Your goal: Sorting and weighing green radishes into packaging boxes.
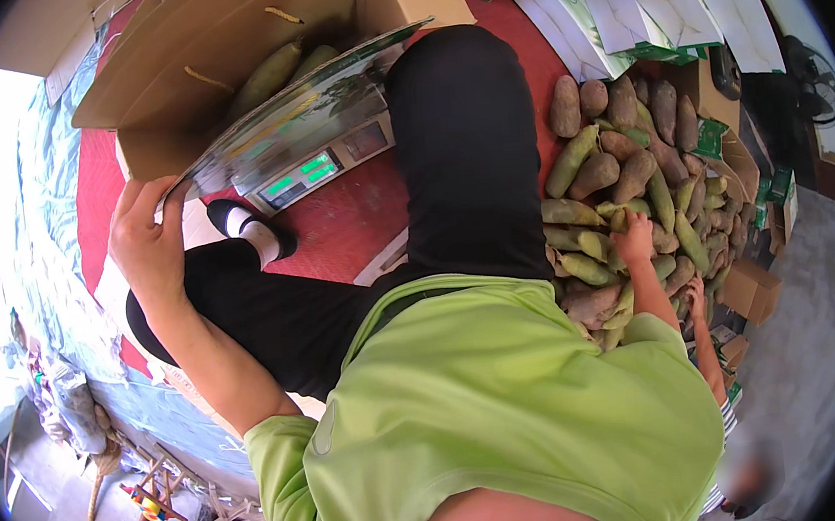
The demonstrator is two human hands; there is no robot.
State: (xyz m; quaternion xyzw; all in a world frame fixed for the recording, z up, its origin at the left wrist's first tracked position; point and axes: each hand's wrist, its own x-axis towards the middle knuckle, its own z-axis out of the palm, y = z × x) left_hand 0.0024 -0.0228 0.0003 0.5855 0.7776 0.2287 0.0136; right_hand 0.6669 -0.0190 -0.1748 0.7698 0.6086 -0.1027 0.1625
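My left hand point(146, 236) is closed on the near corner of a printed flap point(313, 110) of a cardboard box point(155, 95). The box is open and stands on a digital scale point(313, 170) with a lit green display. Several elongated green fruits or tubers point(264, 79) lie inside, partly hidden by the flap. On my right, my right hand point(635, 242) reaches into a large pile of elongated green and brown produce point(596, 178). Its fingers are curled at a green piece point(624, 210); the grip is partly hidden.
Another person's hand point(697, 302) touches the pile's right side. Folded white and green cartons point(614, 0) lie at the far right, near a black fan point(815, 82). A red surface point(335, 233) lies below the scale. Small brown boxes point(750, 291) stand beyond the pile.
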